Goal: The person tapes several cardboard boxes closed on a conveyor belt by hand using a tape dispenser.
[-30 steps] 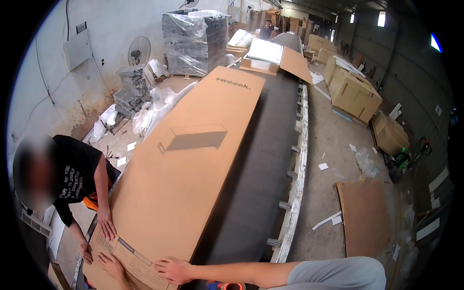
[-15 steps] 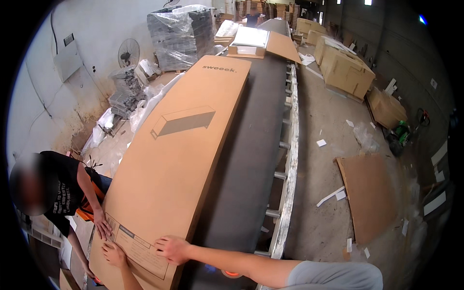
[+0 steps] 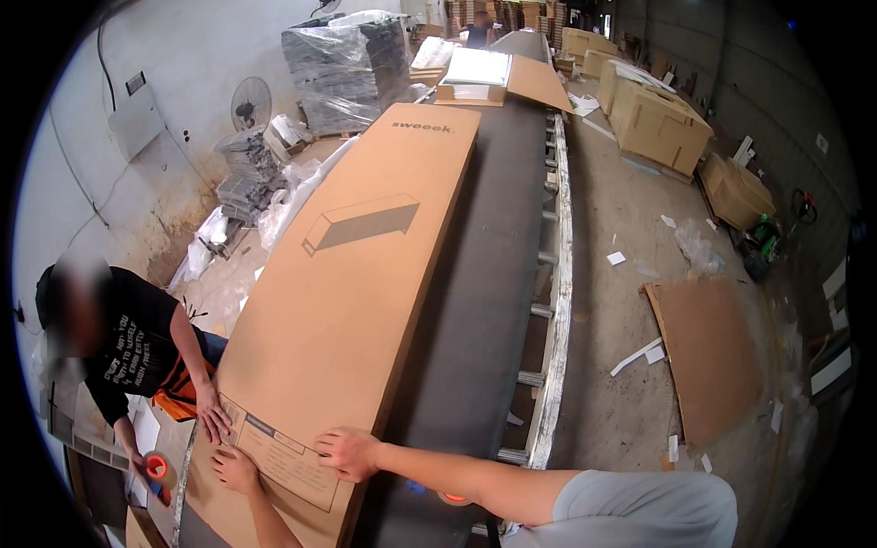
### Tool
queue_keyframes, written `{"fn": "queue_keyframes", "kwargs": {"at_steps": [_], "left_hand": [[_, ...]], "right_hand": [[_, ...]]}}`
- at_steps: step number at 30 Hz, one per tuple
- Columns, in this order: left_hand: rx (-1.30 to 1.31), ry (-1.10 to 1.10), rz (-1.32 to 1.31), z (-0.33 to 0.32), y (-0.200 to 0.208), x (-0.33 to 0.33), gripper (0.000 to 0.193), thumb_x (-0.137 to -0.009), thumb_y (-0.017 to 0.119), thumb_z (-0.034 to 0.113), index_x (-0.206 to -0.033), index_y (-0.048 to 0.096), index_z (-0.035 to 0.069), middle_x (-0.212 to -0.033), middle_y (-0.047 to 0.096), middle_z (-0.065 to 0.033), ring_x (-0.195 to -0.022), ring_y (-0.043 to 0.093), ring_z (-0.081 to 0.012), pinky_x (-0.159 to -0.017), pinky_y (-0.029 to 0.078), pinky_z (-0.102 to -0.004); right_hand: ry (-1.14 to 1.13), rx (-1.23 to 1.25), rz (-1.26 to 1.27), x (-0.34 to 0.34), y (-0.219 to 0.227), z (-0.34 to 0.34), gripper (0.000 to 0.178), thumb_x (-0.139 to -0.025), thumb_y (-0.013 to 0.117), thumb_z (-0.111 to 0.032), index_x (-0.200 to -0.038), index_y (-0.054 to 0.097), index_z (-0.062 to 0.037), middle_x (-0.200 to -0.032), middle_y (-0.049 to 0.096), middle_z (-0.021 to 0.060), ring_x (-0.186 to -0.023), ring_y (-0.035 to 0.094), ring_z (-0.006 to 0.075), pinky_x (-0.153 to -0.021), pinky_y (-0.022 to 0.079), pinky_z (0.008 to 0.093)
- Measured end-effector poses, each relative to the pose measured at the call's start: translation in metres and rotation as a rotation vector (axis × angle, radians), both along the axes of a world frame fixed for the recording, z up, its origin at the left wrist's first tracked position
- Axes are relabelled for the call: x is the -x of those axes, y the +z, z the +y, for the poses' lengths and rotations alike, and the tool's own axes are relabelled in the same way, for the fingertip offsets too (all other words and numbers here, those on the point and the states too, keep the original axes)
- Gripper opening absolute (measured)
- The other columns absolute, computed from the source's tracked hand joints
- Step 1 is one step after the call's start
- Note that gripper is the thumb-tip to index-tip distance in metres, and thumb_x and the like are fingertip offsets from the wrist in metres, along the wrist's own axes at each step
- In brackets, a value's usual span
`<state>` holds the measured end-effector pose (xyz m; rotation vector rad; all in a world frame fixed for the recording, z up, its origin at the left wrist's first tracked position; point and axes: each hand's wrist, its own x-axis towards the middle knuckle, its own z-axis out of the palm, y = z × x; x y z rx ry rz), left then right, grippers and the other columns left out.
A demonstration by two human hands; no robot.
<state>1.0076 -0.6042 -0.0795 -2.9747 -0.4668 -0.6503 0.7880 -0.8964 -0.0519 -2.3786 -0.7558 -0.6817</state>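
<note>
A: Where is the box (image 3: 320, 315)?
B: Lengthwise along the conveyor belt (image 3: 484, 237).
A: And your grip?
B: Your left hand (image 3: 236, 469) rests on the box's near end, fingers spread; your right hand (image 3: 349, 454) too, fingers loosely bent; neither visibly grasps anything.
</note>
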Motion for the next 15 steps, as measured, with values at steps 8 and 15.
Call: {"fn": "queue_keyframes", "kwargs": {"at_steps": [8, 15], "left_hand": [[-0.018, -0.004, -0.009, 0.005, 0.008, 0.001, 0.057, -0.102, 0.047, 0.053, -0.136, 0.056, 0.008, -0.143, 0.055, -0.0129, -0.132, 0.052, -0.0322, -0.107, 0.043, -0.0490], [0.008, -0.024, -0.050, 0.001, 0.010, 0.006, 0.054, -0.101, 0.050, 0.050, -0.135, 0.055, 0.007, -0.141, 0.056, -0.0140, -0.133, 0.051, -0.0325, -0.108, 0.042, -0.0498]], "right_hand": [[0.005, -0.024, 0.005, -0.002, 0.000, 0.007, 0.034, -0.070, 0.067, -0.021, -0.099, 0.063, -0.0036, -0.114, 0.060, 0.0165, -0.116, 0.057, 0.0337, -0.102, 0.046, 0.0433], [0.005, 0.003, 0.026, 0.002, 0.000, 0.008, 0.037, -0.070, 0.068, -0.021, -0.102, 0.063, -0.0023, -0.115, 0.060, 0.0178, -0.115, 0.057, 0.0337, -0.102, 0.046, 0.0451]]}}
